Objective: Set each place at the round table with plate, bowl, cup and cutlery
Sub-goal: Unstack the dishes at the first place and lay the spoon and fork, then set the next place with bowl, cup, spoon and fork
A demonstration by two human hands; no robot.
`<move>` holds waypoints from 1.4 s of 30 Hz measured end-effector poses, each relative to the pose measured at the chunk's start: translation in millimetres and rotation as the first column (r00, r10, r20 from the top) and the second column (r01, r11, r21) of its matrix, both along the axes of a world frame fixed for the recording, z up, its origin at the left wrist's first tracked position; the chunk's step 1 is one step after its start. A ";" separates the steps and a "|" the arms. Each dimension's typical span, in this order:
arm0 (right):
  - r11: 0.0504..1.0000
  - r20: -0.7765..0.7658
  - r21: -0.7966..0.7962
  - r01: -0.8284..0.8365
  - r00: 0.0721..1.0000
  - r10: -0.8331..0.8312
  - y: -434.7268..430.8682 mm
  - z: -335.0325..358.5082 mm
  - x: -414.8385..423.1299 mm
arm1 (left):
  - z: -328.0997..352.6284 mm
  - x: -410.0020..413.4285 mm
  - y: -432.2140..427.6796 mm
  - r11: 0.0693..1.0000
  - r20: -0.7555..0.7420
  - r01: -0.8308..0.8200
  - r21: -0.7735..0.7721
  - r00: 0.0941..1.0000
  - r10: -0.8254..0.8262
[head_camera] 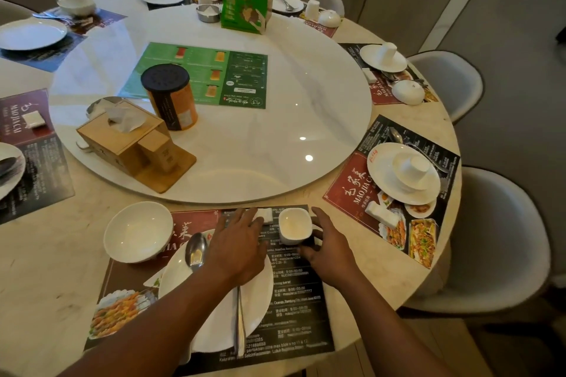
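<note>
Head view: on the nearest placemat [294, 300] sit one plate [214, 315], one spoon [196, 251] on it, and one empty cup [295, 226]. One empty bowl [137, 231] overlaps the placemat's left edge. Right hand [329, 249] fingers grip the cup; left hand [239, 248] lies flat, fingers spread, empty.

A: Where are the hands?
B: The right hand [329, 249] grips the cup [295, 226], upright on the placemat [294, 291]. The left hand [239, 246] lies flat over the plate [214, 309], fingers near a white packet [266, 215].
A: And the cutlery?
B: A spoon [196, 251] rests on the plate. The bowl [138, 231] stands left, on the tabletop [55, 278].
</note>
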State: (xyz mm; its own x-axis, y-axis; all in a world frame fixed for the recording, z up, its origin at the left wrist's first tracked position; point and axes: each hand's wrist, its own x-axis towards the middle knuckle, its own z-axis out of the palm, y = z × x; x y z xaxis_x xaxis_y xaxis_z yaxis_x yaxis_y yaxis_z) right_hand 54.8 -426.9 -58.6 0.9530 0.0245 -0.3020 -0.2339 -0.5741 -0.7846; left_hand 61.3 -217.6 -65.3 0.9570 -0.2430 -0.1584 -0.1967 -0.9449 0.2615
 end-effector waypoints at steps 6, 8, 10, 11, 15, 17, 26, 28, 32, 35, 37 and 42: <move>0.994 -0.018 -0.098 -0.049 0.999 0.048 -66.2 11.8 -7.3 | 36.6 -4.6 -35.0 0.980 0.221 -0.064 -0.190 0.970 0.106; 0.987 0.006 -0.136 -0.081 0.997 0.082 -100.1 15.9 -4.6 | 47.3 -5.9 -57.9 0.978 0.297 -0.029 -0.207 0.951 0.091; 0.980 0.042 -0.176 -0.097 0.993 0.106 -135.6 18.8 1.6 | 56.3 -8.1 -86.7 0.972 0.343 -0.014 -0.235 0.934 0.097; 0.976 0.061 -0.194 -0.098 0.992 0.112 -153.2 20.2 5.1 | 59.4 -9.3 -103.8 0.970 0.347 -0.021 -0.244 0.932 0.107; 0.926 0.090 -0.340 -0.166 0.974 0.207 -212.3 22.0 20.1 | 60.0 -15.8 -179.4 0.958 0.259 -0.121 -0.261 0.947 0.191; 0.827 0.097 -0.494 -0.268 0.928 0.359 -228.6 23.0 28.4 | 58.5 -18.6 -211.3 0.950 0.203 -0.183 -0.253 0.950 0.237; 0.244 -0.079 -0.772 -0.587 0.469 0.880 -230.8 22.2 96.0 | 41.5 -18.9 -250.6 0.897 0.124 -0.389 -0.212 0.900 0.419; 0.186 -0.115 -0.754 -0.630 0.405 0.907 -222.7 13.7 108.3 | 35.7 -13.8 -249.5 0.872 0.118 -0.429 -0.235 0.878 0.464; 0.121 -0.145 -0.731 -0.672 0.326 0.934 -211.6 7.5 130.2 | 26.6 4.6 -251.7 0.835 0.100 -0.485 -0.261 0.847 0.522; 0.167 -0.123 -0.689 -0.705 0.341 0.932 -205.0 17.5 141.7 | 26.7 26.4 -253.0 0.801 0.080 -0.509 -0.316 0.827 0.557; 0.255 -0.102 -0.630 -0.734 0.403 0.909 -202.3 32.3 149.9 | 28.3 43.7 -250.8 0.778 0.071 -0.524 -0.346 0.813 0.579; 0.689 0.093 -0.435 -0.580 0.732 0.675 -221.6 89.5 211.6 | 34.8 96.7 -252.6 0.750 0.073 -0.537 -0.386 0.793 0.605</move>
